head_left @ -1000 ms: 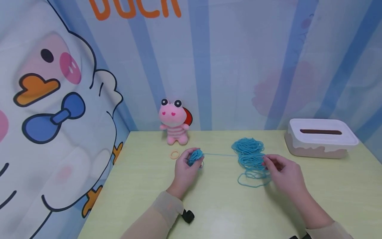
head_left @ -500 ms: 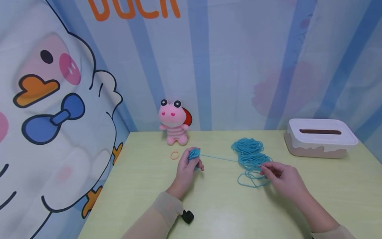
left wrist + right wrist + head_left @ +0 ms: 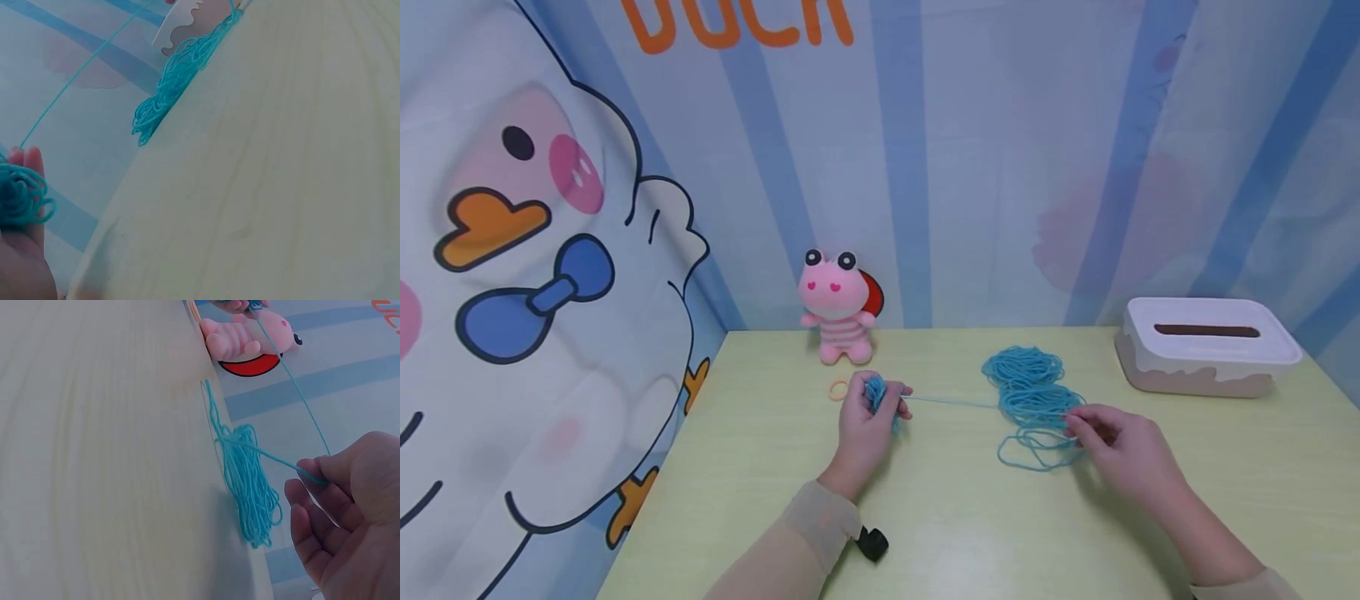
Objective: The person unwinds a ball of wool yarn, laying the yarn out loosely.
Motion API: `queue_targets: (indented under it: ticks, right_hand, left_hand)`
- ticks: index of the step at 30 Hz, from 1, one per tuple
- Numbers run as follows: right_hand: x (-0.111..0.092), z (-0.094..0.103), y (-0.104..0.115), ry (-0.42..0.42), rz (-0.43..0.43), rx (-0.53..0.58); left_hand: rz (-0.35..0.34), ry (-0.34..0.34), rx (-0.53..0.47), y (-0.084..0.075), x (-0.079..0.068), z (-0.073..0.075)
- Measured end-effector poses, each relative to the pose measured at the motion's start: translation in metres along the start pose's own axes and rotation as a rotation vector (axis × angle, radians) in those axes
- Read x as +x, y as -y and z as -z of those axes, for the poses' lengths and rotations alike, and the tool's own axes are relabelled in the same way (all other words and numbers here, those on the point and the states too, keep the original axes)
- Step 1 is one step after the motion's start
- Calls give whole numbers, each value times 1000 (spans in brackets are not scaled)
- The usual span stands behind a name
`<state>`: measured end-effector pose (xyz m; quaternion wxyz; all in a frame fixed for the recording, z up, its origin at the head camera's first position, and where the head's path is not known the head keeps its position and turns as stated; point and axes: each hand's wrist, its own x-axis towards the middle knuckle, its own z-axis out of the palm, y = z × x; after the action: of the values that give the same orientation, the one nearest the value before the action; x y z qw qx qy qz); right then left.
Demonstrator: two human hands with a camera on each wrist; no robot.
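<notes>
My left hand (image 3: 867,421) grips a small wound bundle of blue yarn (image 3: 876,392), its thumb lying across it. From that bundle a single strand (image 3: 955,402) runs to the right, raised off the table, to my right hand (image 3: 1127,446). There the thumb and index finger pinch the strand, as the right wrist view shows, with the other fingers loosely bent. A loose blue yarn skein (image 3: 1030,387) lies on the table just left of the right hand, with slack loops (image 3: 1033,450) at its near end. Part of the left hand's bundle is hidden by the fingers.
A pink plush toy (image 3: 838,308) stands at the back, behind the left hand. Beside that hand lies an orange ring (image 3: 837,390), partly covered. A white-lidded tissue box (image 3: 1210,346) sits at the back right of the table (image 3: 970,517).
The left hand has turned its bundle and shifted slightly left, its thumb now across the yarn. The right hand has moved a little nearer and to the right, still pinching the strand.
</notes>
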<state>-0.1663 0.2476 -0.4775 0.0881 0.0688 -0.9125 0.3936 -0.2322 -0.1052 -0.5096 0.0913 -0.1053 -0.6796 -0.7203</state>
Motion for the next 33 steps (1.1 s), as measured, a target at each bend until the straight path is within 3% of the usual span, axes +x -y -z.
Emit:
queue_targets:
  ticks: [8, 13, 17, 21, 24, 28, 31, 33]
  right_hand:
    - [0, 9, -16, -41, -71, -123]
    - [2, 16, -22, 38, -137, -192]
    - [5, 12, -25, 121, -146, -228]
    - [4, 1, -18, 116, -103, -229]
    - [4, -11, 0, 47, -51, -180]
    - [10, -39, 33, -20, 103, -68]
    - [16, -66, 58, 40, 197, -11]
    - [21, -82, 73, 117, 207, 11]
  left_hand:
    - [-27, -138, 177, -1, 0, 2]
    - [-62, -197, 223, 1, 0, 3]
    - [-79, -153, 171, 2, -1, 3]
    - [-55, -71, 111, 1, -3, 4]
    - [-42, -37, 98, 1, -3, 4]
    - [-40, -14, 86, 1, -4, 4]
    - [-42, 7, 69, 1, -4, 4]
    - [-38, 23, 58, 1, -4, 3]
